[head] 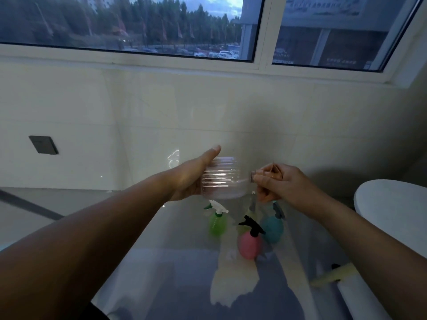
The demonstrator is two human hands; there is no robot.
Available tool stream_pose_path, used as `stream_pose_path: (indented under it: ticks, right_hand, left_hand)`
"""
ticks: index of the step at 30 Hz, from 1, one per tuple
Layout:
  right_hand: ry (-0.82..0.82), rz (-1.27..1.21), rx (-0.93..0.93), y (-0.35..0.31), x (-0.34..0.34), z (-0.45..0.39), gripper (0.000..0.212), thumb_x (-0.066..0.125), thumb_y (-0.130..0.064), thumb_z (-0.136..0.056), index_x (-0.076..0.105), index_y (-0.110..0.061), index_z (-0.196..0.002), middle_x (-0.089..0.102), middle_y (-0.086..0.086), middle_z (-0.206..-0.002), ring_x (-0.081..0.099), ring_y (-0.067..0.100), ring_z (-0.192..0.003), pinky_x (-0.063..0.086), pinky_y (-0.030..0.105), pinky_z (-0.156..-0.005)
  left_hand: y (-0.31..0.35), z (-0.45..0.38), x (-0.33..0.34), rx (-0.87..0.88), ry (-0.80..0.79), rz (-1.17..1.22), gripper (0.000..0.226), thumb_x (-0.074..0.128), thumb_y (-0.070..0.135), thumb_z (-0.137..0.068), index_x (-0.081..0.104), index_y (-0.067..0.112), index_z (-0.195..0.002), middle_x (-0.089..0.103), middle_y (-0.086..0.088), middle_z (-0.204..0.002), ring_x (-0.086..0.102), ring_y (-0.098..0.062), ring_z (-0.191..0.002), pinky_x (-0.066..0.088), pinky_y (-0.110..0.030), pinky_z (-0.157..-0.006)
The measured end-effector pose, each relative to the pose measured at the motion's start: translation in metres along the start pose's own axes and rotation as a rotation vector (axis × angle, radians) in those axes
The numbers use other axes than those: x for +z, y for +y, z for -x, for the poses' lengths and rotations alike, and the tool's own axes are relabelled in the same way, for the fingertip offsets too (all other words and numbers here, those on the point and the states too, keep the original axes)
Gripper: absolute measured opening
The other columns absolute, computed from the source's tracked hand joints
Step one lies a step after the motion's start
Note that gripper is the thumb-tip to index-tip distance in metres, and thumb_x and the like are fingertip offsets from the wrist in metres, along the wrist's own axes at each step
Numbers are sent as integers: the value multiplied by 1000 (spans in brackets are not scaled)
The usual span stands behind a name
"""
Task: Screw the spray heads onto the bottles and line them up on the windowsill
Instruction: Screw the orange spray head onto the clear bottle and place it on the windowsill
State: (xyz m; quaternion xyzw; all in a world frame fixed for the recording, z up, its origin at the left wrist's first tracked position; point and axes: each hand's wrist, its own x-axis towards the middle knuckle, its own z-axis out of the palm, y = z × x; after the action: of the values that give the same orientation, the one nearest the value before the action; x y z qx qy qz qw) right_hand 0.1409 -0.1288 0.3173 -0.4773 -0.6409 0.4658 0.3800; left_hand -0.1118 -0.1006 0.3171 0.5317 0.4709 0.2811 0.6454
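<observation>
My left hand grips a clear ribbed bottle held sideways at chest height, its neck pointing right. My right hand is closed around an orange spray head at the bottle's neck. Below, on a pale surface, stand a green bottle with a white spray head, a pink bottle with a black spray head and a teal bottle with a dark spray head. The windowsill runs across the top, under the window.
A round white table edge sits at the right. A yellowish object lies low at the right. A dark wall socket is on the tiled wall at left. Patterned cloth covers the surface below.
</observation>
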Motion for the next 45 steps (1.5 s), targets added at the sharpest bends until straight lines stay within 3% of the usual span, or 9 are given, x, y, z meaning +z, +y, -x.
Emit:
stream_pose_path:
  ticks: [15, 20, 23, 28, 31, 35, 38, 42, 45]
  right_hand:
    - [27, 3, -112, -11, 3, 12, 24, 73, -2, -82, 66, 1, -105, 74, 16, -89, 74, 29, -79, 62, 45, -75]
    - [81, -24, 13, -16, 7, 14, 31, 72, -25, -87, 68, 3, -99, 73, 25, -84, 73, 34, -75, 62, 48, -76]
    - [47, -203, 305, -16, 6, 12, 36, 65, -43, -89, 72, -8, -85, 71, 14, -72, 70, 24, -61, 61, 45, -73]
    - [32, -387, 579, -15, 2, 15, 40, 60, -52, -90, 65, -19, -69, 59, -1, -54, 54, 9, -34, 49, 30, -58]
    - [82, -313, 442, -16, 3, 13, 37, 64, -50, -87, 71, -14, -81, 67, 4, -64, 64, 14, -49, 57, 32, -65]
    - [129, -234, 230, -16, 10, 11, 34, 69, -40, -87, 72, -6, -85, 68, 12, -68, 67, 21, -56, 59, 39, -67]
    - [139, -240, 213, -18, 10, 11, 34, 70, -40, -87, 71, -6, -84, 67, 11, -66, 67, 21, -57, 60, 40, -65]
    - [46, -348, 493, -16, 8, 11, 49, 61, -53, -89, 67, -19, -55, 61, 0, -57, 58, 10, -40, 53, 30, -62]
    - [74, -404, 569, -12, 9, 10, 51, 61, -56, -88, 67, -18, -54, 58, -1, -54, 53, 7, -35, 55, 27, -63]
  left_hand:
    - [1, 4, 6, 142, 89, 63, 72, 35, 70, -94, 67, 13, -123, 71, -19, -115, 70, -32, -102, 55, -50, -94]
    - [1, 10, 8, 119, 148, -181, 76, 21, 77, -92, 67, 22, -116, 73, -10, -93, 69, -21, -78, 55, -32, -59]
    - [0, 9, 11, 242, 49, -77, 51, 40, 62, -97, 44, 38, -142, 62, -7, -130, 69, -19, -104, 60, -42, -83]
    - [6, 11, 9, 252, -136, 6, 105, 78, 19, -78, 11, 42, -156, 20, -6, -165, 34, -25, -146, 30, -50, -119]
    - [10, 9, 9, 164, -137, 23, 115, 85, 42, -71, 9, 39, -157, 32, -6, -160, 45, -24, -138, 32, -50, -118]
    - [17, 13, 6, -81, -153, -147, 89, 26, 89, -76, 56, 28, -134, 69, -10, -126, 68, -32, -110, 53, -45, -87]
    - [17, 13, 3, -43, -96, -275, 89, 21, 86, -83, 47, 25, -142, 69, -11, -118, 68, -31, -97, 49, -33, -71]
    - [9, 15, -1, 273, -100, -302, 101, 72, 41, -87, -2, 46, -155, 17, 9, -165, 29, -21, -148, 41, -40, -112]
    - [13, 17, 3, 400, -108, -449, 117, 84, 18, -77, 1, 45, -156, 23, 8, -162, 33, -15, -145, 40, -37, -114]
